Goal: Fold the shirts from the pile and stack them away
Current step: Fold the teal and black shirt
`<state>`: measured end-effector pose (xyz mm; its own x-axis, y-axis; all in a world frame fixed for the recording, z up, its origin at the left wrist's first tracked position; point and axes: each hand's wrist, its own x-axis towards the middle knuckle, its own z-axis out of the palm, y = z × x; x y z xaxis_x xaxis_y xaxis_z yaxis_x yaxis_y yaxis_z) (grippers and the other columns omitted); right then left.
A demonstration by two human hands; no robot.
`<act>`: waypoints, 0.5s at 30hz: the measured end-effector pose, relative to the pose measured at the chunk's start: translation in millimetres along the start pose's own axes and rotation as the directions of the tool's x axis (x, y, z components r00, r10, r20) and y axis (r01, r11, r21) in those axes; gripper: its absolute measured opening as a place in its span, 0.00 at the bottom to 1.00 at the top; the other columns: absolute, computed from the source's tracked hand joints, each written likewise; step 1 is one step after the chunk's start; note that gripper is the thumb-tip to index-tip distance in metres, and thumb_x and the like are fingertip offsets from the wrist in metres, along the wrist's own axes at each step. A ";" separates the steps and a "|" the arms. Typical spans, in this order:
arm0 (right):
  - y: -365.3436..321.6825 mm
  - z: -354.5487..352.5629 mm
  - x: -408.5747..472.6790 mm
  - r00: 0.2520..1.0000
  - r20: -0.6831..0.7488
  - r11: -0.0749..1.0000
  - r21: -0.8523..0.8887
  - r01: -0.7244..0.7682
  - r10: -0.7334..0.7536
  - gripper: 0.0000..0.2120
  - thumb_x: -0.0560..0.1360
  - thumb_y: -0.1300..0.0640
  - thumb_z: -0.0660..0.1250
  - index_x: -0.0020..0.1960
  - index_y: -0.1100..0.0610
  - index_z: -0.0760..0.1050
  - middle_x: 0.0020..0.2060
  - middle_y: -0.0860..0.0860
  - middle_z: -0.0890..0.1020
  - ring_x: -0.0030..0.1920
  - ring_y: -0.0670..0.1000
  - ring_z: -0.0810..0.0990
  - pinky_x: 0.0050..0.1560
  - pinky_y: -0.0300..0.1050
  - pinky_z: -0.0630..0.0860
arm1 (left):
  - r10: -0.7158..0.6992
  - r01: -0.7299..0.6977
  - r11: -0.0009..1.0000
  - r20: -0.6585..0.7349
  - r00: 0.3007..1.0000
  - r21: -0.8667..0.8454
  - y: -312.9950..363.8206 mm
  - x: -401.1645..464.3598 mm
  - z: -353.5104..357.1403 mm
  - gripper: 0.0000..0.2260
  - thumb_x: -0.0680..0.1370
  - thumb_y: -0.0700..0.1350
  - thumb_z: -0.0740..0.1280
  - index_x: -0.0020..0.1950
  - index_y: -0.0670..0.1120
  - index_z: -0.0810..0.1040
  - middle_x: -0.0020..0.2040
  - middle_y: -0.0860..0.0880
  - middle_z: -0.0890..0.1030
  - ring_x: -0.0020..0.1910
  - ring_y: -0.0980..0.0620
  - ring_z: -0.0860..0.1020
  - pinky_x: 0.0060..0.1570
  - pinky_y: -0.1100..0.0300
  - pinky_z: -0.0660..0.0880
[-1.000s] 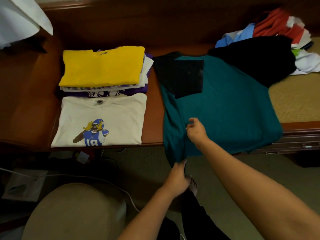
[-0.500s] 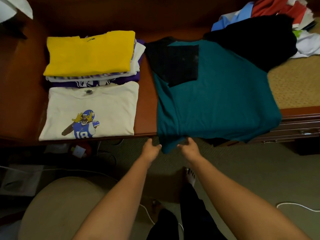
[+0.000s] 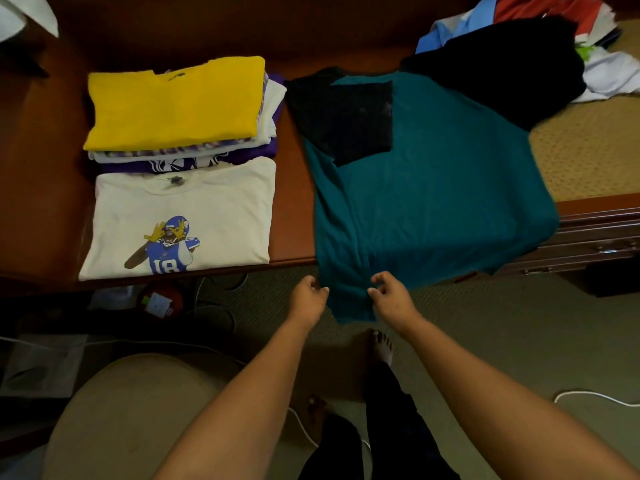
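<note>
Got the big teal cotton shirt spread flat on the reddish wooden bench, its near hem hanging over the edge. My left hand and right hand each pinch that hanging hem, fingers curled on the fabric. Folded yellow shirt stack and cream graphic tee sit off left, unfolded pile far right

A teal shirt with a black sleeve was spread on the reddish-brown tabletop. A yellow shirt topped white, purple and checked layers, and a cream shirt was printed with a blue-and-yellow number 18 player. Red, light blue, black and white were seen in the pile.
</note>
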<state>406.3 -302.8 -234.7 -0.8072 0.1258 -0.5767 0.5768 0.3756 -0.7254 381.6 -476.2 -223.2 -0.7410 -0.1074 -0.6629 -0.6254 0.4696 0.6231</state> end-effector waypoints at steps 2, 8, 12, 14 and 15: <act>-3.1 -1.8 -4.7 1.000 -0.029 1.000 -0.012 -0.005 0.004 0.05 0.80 0.61 0.60 0.54 0.55 0.71 0.41 0.52 0.75 0.42 0.50 0.75 0.44 0.45 0.73 | 0.007 -0.009 0.997 0.023 1.000 0.077 0.8 -4.9 -4.4 0.08 0.79 0.42 0.65 0.57 0.43 0.75 0.48 0.47 0.78 0.47 0.51 0.76 0.47 0.60 0.71; -39.3 -16.1 -25.8 0.995 -0.083 0.998 -0.025 0.059 -0.061 0.07 0.81 0.61 0.59 0.58 0.57 0.72 0.47 0.51 0.76 0.46 0.49 0.75 0.48 0.43 0.72 | 0.077 -0.083 0.990 0.050 0.996 0.118 15.9 -32.3 -26.1 0.09 0.79 0.42 0.64 0.59 0.45 0.76 0.51 0.49 0.77 0.49 0.54 0.75 0.46 0.63 0.71; -74.8 -30.7 -25.1 0.986 -0.108 0.992 -0.021 0.125 -0.127 0.08 0.80 0.60 0.59 0.58 0.57 0.72 0.49 0.52 0.77 0.47 0.50 0.77 0.48 0.44 0.73 | 0.145 -0.148 0.986 0.034 0.989 0.079 39.2 -41.9 -43.5 0.07 0.79 0.42 0.64 0.56 0.46 0.77 0.52 0.47 0.79 0.47 0.54 0.76 0.41 0.64 0.71; -93.4 -40.0 -16.2 0.984 -0.112 0.990 -0.030 0.139 -0.142 0.08 0.80 0.59 0.59 0.57 0.56 0.72 0.48 0.53 0.78 0.46 0.51 0.77 0.46 0.45 0.73 | 0.183 -0.185 0.979 0.036 0.983 0.083 55.8 -39.0 -51.9 0.06 0.79 0.42 0.63 0.55 0.46 0.77 0.53 0.47 0.79 0.49 0.52 0.77 0.47 0.60 0.73; -103.1 -45.6 -9.5 0.982 -0.123 0.989 -0.039 0.141 -0.145 0.08 0.80 0.59 0.59 0.57 0.57 0.72 0.47 0.52 0.78 0.45 0.51 0.77 0.44 0.44 0.73 | 0.202 -0.204 0.974 0.031 0.979 0.099 65.8 -35.3 -56.1 0.07 0.79 0.42 0.63 0.55 0.46 0.78 0.53 0.47 0.80 0.51 0.50 0.78 0.51 0.57 0.75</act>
<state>348.8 -300.9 -137.3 -0.8917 0.1820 -0.4145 0.4515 0.4248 -0.7847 352.9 -490.6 -135.6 -0.8442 0.0171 -0.5358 -0.4336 0.5661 0.7011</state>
